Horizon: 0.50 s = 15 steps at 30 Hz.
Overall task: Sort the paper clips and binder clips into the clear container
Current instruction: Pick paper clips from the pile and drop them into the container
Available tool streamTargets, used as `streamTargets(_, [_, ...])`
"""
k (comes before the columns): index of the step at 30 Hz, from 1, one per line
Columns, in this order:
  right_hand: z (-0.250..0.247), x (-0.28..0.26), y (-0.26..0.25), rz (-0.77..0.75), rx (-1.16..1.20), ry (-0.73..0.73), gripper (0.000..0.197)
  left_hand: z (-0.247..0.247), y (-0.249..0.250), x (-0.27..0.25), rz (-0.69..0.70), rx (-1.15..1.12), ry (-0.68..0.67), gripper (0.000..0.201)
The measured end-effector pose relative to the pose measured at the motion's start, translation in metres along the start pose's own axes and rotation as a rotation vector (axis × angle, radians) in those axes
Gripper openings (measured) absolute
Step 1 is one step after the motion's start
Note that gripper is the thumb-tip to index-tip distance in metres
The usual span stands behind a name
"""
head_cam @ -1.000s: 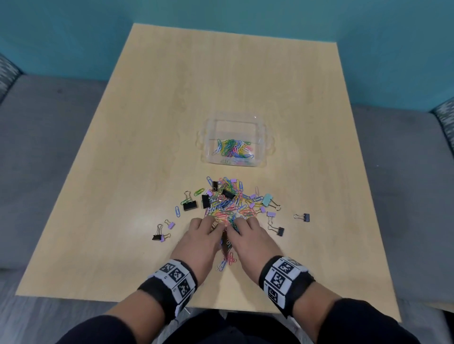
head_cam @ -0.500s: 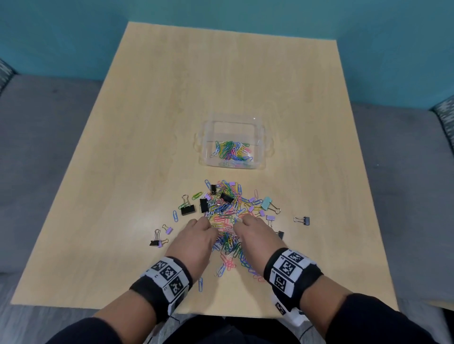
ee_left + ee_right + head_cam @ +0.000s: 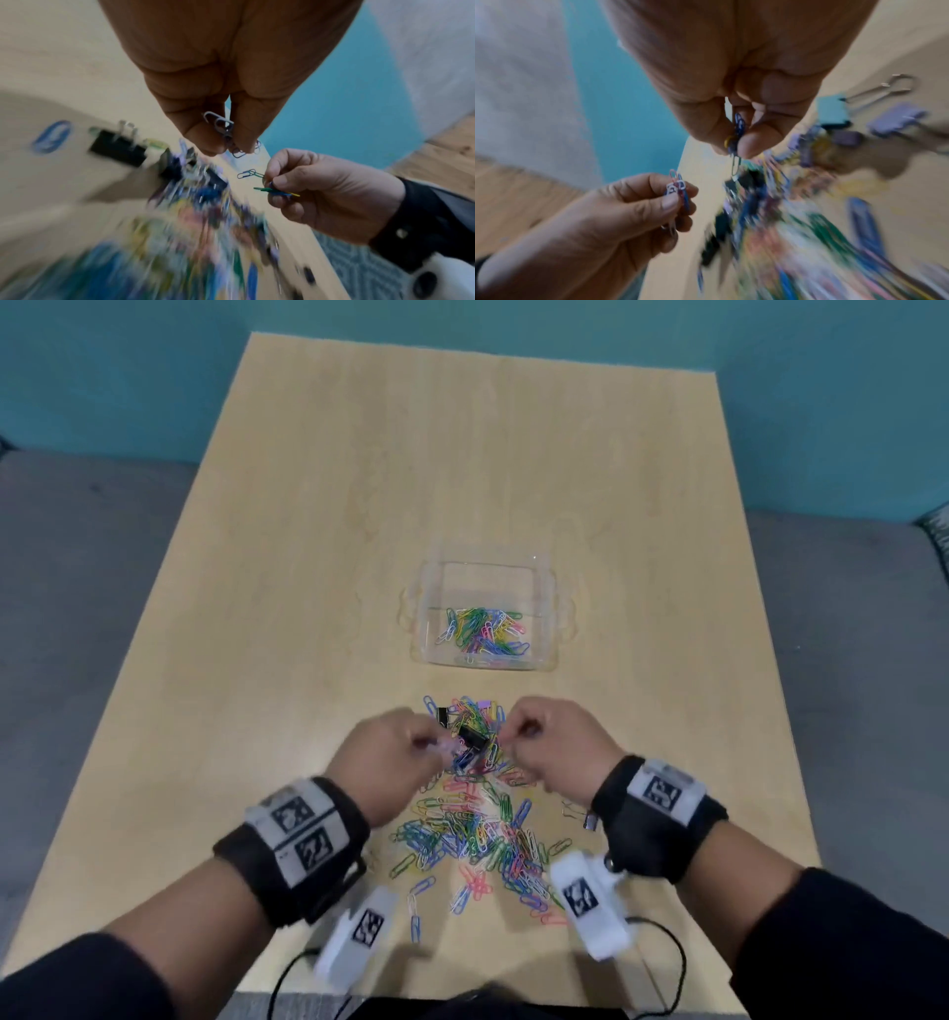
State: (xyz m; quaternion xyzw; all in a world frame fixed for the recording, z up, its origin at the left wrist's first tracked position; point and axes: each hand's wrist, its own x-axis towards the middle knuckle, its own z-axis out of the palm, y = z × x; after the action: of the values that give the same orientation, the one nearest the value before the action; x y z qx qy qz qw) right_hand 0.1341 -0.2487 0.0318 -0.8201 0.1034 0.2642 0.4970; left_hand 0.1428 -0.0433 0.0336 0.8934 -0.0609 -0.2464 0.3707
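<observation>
A clear container (image 3: 555,613) sits mid-table with several coloured paper clips (image 3: 482,631) in it. A spread pile of paper clips (image 3: 472,829) lies near the front edge, with black binder clips (image 3: 470,737) at its far end. Both hands hover just above that far end, close together. My left hand (image 3: 429,749) pinches a few paper clips (image 3: 226,134) between thumb and fingers. My right hand (image 3: 518,729) pinches a small bunch of blue, yellow and green paper clips (image 3: 735,134). Motion blurs the pile in both wrist views.
A teal binder clip (image 3: 832,110) and purple binder clips (image 3: 895,119) lie right of the pile. Another binder clip (image 3: 577,814) sits beside my right wrist. The wooden table (image 3: 308,557) stretches bare beyond the container. Cables hang over the near edge.
Both hands lay flat on the pile and dragged clips toward the near edge. Now they are lifted and moved forward, each pinching a few paper clips.
</observation>
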Motion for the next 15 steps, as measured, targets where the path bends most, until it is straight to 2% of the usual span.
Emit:
streamTargets(2, [-0.016, 0.023, -0.018, 0.004, 0.077, 0.085, 0.016, -0.016, 0.014, 0.028, 0.016, 0.025, 0.079, 0.004])
streamTargets(6, [-0.034, 0.070, -0.043, -0.034, 0.061, 0.247, 0.016, -0.033, 0.037, 0.087, 0.030, 0.182, 0.187, 0.010])
streamTargets(9, [-0.039, 0.090, -0.050, -0.047, 0.041, 0.237, 0.023, -0.030, 0.043, 0.111, 0.045, 0.242, 0.181, 0.019])
streamTargets(12, [-0.042, 0.086, -0.045, -0.037, -0.069, 0.176, 0.022, -0.027, 0.036, 0.105, 0.065, 0.229, 0.192, 0.037])
streamTargets(15, [-0.046, 0.055, -0.028, -0.110, -0.244, 0.187, 0.030, -0.028, 0.017, 0.072, 0.106, 0.198, 0.235, 0.036])
